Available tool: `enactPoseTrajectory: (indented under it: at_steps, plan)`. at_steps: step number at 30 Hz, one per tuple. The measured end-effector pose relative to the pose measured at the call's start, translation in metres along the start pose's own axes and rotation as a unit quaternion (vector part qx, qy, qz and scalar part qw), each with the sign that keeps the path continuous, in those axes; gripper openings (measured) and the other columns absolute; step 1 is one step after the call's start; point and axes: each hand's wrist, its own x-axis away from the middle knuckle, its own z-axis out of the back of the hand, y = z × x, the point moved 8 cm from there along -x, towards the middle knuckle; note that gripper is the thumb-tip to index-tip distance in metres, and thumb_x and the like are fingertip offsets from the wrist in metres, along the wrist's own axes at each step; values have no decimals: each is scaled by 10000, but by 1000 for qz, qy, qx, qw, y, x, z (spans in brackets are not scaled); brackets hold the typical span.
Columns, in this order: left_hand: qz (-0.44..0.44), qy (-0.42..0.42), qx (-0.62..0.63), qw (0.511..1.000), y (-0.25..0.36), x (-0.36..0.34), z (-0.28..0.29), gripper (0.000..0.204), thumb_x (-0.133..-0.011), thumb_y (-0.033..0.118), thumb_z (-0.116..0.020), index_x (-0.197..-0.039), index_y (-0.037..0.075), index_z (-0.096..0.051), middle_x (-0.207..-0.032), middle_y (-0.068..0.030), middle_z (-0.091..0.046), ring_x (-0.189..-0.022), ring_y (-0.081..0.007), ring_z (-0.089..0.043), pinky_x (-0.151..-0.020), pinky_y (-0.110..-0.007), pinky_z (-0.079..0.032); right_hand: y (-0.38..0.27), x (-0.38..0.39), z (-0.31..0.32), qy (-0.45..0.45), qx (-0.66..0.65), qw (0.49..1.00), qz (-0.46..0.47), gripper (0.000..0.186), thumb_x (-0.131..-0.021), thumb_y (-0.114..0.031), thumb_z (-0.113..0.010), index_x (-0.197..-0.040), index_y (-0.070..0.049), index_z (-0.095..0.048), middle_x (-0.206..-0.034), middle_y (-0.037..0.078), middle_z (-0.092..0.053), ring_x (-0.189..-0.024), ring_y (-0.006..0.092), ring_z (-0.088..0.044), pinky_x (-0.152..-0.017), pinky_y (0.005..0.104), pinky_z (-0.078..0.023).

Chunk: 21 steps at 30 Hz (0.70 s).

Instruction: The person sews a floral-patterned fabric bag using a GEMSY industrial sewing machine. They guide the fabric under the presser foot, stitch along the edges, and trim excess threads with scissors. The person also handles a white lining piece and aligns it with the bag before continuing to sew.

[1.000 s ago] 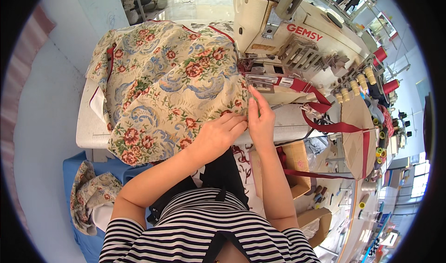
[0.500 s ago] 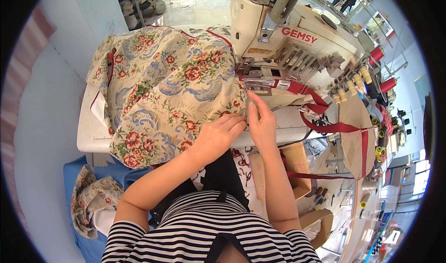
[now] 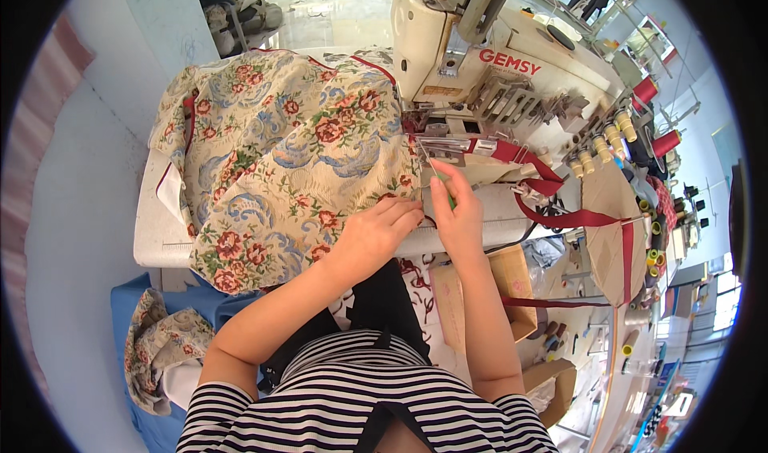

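Note:
A large floral tapestry fabric piece (image 3: 296,157), cream with red roses and blue scrolls, lies over the machine table, its right edge close to the sewing machine's needle area. My left hand (image 3: 378,233) is closed at the fabric's right edge, fingers together, holding it. Just to the right, my right hand (image 3: 456,213) is closed around a slim tool with a green handle (image 3: 451,202). From it a thin metal shaft points up and left toward the machine's foot. The industrial sewing machine (image 3: 432,49) stands beyond both hands. Dark red binding tape (image 3: 506,151) runs into its metal folder.
Thread cones (image 3: 614,141) and red spools stand at the right. The tape loops past a cardboard panel (image 3: 612,237). Below the table edge is an open cardboard box (image 3: 512,285). More floral fabric (image 3: 164,345) lies on blue cloth at lower left, near the wall.
My right hand has drawn back slightly down and right from the machine's foot, baring more of the green-handled tool. My left hand stays on the fabric edge.

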Motion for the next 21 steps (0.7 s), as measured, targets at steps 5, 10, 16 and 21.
enactPoseTrajectory:
  at_steps: [5,10,16,21]
  plan:
    - [2,1,5,1000,0,-3,0,227,-705,-10,-602,-929,15,-623,-1004,-82,-659,-933,-233,-638,-737,-319,-544,-22,-2,0,15,137,989,50,233,-893,-189,-570,-1117,-130,-593,-724,125,-653,-630,320,-636,-582,392,-493]
    - [-1,0,0,1000,1,-4,1,241,-701,-7,-605,-940,15,-628,-1003,-82,-659,-916,-233,-639,-726,-318,-543,-15,-7,-5,32,181,981,59,188,-897,-204,-555,-1070,-146,-597,-650,131,-630,-588,325,-622,-548,421,-474]
    - [1,7,6,1000,-1,-3,-1,251,-711,-6,-616,-960,13,-633,-995,-78,-660,-903,-229,-641,-717,-322,-544,-5,-4,-2,55,140,988,41,172,-908,-208,-540,-1064,-153,-585,-602,118,-612,-569,330,-612,-546,430,-469]
    - [5,17,7,1000,-1,-5,0,251,-716,-4,-620,-965,23,-640,-977,-71,-664,-888,-235,-645,-705,-328,-546,-10,-4,0,41,176,983,18,163,-911,-212,-541,-1060,-155,-568,-589,112,-604,-566,321,-613,-549,426,-469]
